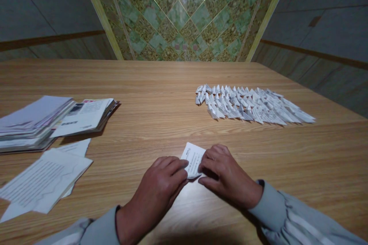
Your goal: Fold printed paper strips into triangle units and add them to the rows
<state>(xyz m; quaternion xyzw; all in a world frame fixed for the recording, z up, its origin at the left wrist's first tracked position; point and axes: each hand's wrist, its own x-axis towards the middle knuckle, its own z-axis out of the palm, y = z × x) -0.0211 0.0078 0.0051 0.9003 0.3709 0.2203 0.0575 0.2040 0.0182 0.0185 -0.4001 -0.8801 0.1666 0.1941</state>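
A small folded piece of printed paper (194, 157) is between my two hands, near the front of the wooden table. My left hand (161, 183) pinches its left side, thumb and fingers closed on the edge. On the right side, my right hand (225, 172) grips the paper with curled fingers, and its thumb shows below. Part of the paper's right edge is hidden behind those fingers. Farther back on the right lie rows of folded paper boats (247, 103), set close together with their points up.
Loose printed sheets (48, 176) lie at the left. Behind them are a stack of papers (31, 118) and a pile of booklets (89, 116). The wooden table (149, 95) reaches back toward a green patterned tile wall (184, 15).
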